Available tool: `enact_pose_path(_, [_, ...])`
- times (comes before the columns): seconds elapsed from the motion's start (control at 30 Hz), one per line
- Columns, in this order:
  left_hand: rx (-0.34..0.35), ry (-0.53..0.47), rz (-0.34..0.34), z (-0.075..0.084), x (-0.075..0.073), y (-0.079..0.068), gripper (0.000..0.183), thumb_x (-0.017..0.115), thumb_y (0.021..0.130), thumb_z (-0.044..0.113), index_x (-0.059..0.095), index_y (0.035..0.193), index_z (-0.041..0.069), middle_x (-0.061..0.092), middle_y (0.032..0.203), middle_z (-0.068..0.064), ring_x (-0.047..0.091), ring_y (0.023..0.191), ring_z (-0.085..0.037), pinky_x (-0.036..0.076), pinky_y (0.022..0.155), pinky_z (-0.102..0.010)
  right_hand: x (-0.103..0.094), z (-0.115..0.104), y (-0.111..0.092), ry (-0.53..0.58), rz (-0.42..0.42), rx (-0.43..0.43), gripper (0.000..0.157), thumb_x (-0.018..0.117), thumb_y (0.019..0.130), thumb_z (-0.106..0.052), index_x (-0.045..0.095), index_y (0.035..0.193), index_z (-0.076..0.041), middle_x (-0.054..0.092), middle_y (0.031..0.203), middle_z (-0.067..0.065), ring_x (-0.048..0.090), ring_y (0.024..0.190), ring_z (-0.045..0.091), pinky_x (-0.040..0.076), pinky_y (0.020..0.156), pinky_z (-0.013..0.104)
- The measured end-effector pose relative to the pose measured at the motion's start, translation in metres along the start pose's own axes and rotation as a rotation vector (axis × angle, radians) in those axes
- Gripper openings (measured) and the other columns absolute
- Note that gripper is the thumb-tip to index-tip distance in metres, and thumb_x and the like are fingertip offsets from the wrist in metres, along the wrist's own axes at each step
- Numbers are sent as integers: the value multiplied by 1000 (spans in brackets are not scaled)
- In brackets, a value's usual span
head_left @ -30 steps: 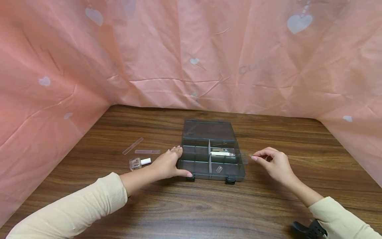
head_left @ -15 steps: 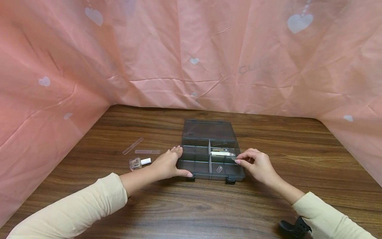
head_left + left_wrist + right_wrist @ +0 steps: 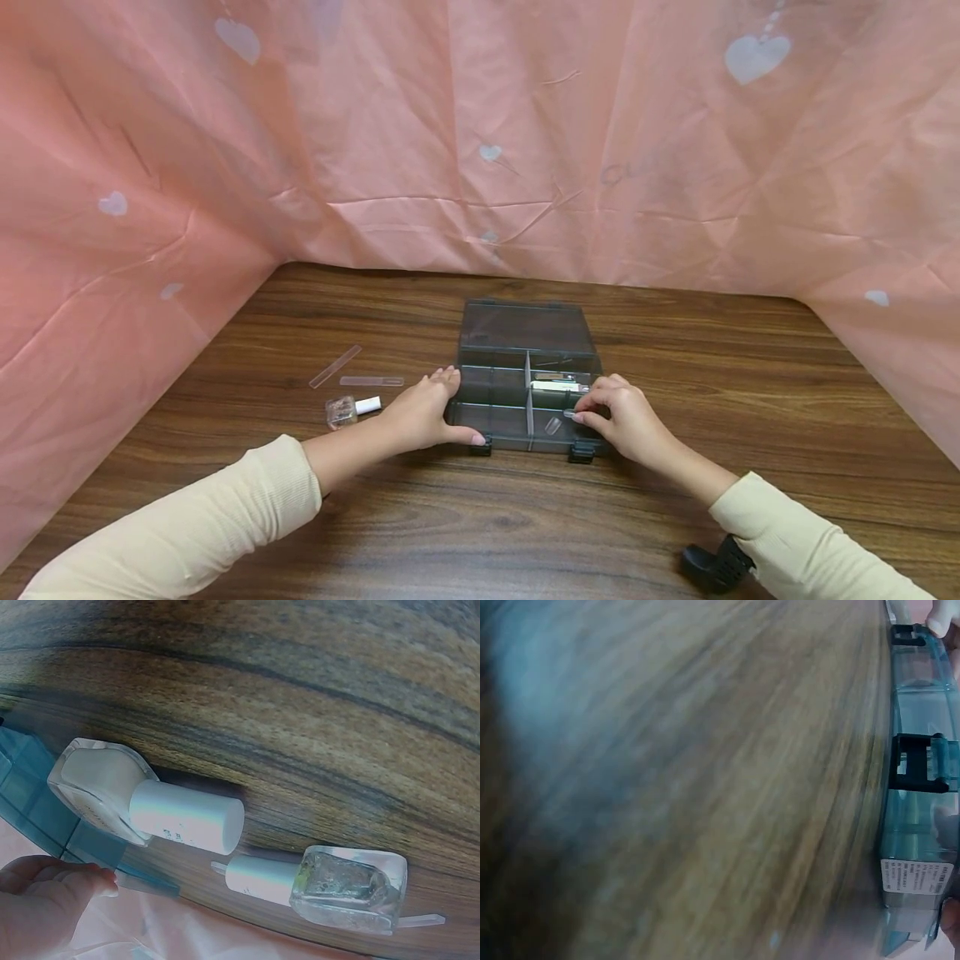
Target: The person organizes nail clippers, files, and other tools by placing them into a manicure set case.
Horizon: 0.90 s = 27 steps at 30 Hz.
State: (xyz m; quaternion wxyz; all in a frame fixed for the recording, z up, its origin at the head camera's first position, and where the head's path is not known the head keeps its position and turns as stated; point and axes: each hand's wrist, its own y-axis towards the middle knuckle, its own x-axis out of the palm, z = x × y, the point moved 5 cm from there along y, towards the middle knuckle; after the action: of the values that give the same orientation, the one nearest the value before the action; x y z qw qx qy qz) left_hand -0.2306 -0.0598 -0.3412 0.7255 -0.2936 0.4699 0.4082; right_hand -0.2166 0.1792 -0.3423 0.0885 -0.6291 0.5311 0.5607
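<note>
An open, smoky clear compartment box [image 3: 489,421] lies on the table in the head view. My left hand [image 3: 429,414] rests against its left side, fingers along the edge and thumb stretched to the front latch. Over the front right compartment, my right hand [image 3: 624,418] pinches a small clear piece, seemingly a nail tip [image 3: 569,413], between thumb and forefinger. A similar clear curved piece [image 3: 553,427] lies in that compartment. Behind it are slim white and gold items [image 3: 557,386]. The right wrist view shows the box's front latch [image 3: 919,763]; the pinched piece cannot be made out there.
Left of the box lie a clear nail polish bottle [image 3: 342,411] and two clear flat sticks [image 3: 335,367]. A beige nail polish bottle [image 3: 101,787] shows in the left wrist view. A black strap [image 3: 716,564] hangs at the right wrist. Pink cloth [image 3: 525,167] surrounds the table.
My right hand has moved left from beside the box to over its front right compartment, carrying the small clear piece. My left hand has stayed in place.
</note>
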Motion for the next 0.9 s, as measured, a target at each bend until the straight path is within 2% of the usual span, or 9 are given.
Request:
enact_pose_path(0.23, [3, -5, 7, 0, 0, 0, 98, 74, 71, 51, 35, 137, -11, 33, 144, -27, 29, 137, -38, 24, 113, -47, 1, -3, 4, -80, -106, -30, 7, 77, 70, -6, 70, 70, -10, 57, 68, -6, 46, 70, 10, 43, 61, 25])
enact_pose_path(0.47, [7, -5, 9, 0, -1, -1, 97, 73, 71, 52, 36, 136, -11, 34, 144, -27, 30, 136, -38, 26, 113, -48, 1, -3, 4, -73, -128, -35, 6, 77, 70, -7, 72, 72, -9, 58, 68, -6, 46, 69, 10, 42, 60, 24])
enact_pose_path(0.6, [7, -4, 7, 0, 0, -1, 97, 73, 71, 51, 36, 136, -11, 34, 143, -27, 30, 136, -38, 26, 113, -47, -2, -4, 3, -44, -79, -34, 6, 76, 72, -6, 72, 72, -10, 60, 70, -6, 48, 70, 10, 43, 61, 25])
enact_pose_path(0.77, [7, -8, 7, 1, 0, -1, 97, 73, 71, 51, 36, 136, -11, 33, 144, -27, 30, 136, -38, 26, 113, -47, -14, -9, 4, -17, 70, -65, 7, 76, 70, -3, 72, 75, -6, 63, 74, -2, 50, 73, 12, 44, 59, 24])
enact_pose_path(0.83, [9, -5, 9, 1, -1, -1, 97, 73, 71, 51, 36, 136, -11, 33, 144, -28, 30, 136, -38, 26, 113, -48, -20, -10, 5, -17, 115, -68, 12, 76, 70, -3, 71, 81, -2, 64, 80, 2, 51, 76, 14, 45, 61, 25])
enact_pose_path(0.9, [10, -4, 10, 1, -1, -1, 98, 73, 71, 51, 36, 136, -11, 33, 143, -28, 30, 136, -38, 26, 113, -48, -25, -11, 6, -30, 124, -61, 24, 76, 72, -6, 69, 93, 1, 65, 93, 9, 54, 86, 19, 48, 68, 31])
